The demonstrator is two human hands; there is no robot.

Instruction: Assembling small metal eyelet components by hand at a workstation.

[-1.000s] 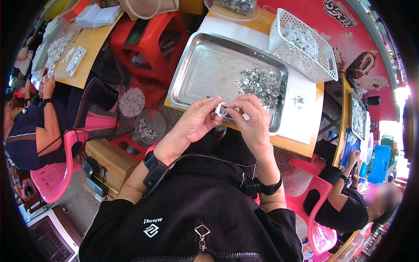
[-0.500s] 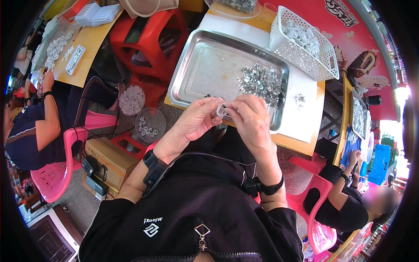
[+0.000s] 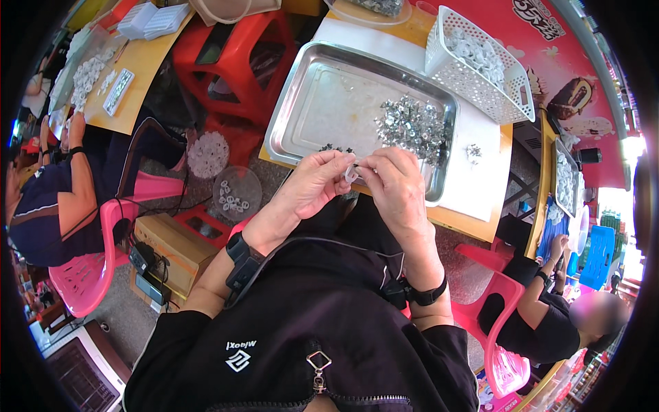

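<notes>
Between thumb and fingers, my left hand (image 3: pixel 317 180) pinches a small clear plastic ring-shaped part (image 3: pixel 351 173). My right hand (image 3: pixel 392 182) is closed at the same part from the other side, its thumb and forefinger pressed together by the ring; a tiny dark piece seems to sit there, mostly hidden by the fingertips. Both hands are in front of the near edge of a shallow metal tray (image 3: pixel 288 110). A heap of small shiny metal pieces (image 3: pixel 412 127) lies at the tray's right, and a few darker ones (image 3: pixel 335 147) lie just beyond my hands.
A white perforated basket (image 3: pixel 446 69) of clear plastic parts stands at the back right of the table. A few metal pieces (image 3: pixel 473 152) lie beside the tray. A round clear bowl (image 3: pixel 237 194) with plastic rings sits low at left, near red stools (image 3: pixel 223 62). Co-workers sit on both sides.
The clear plastic ring has tilted and shifted slightly between my fingertips. Both hands stay almost in place.
</notes>
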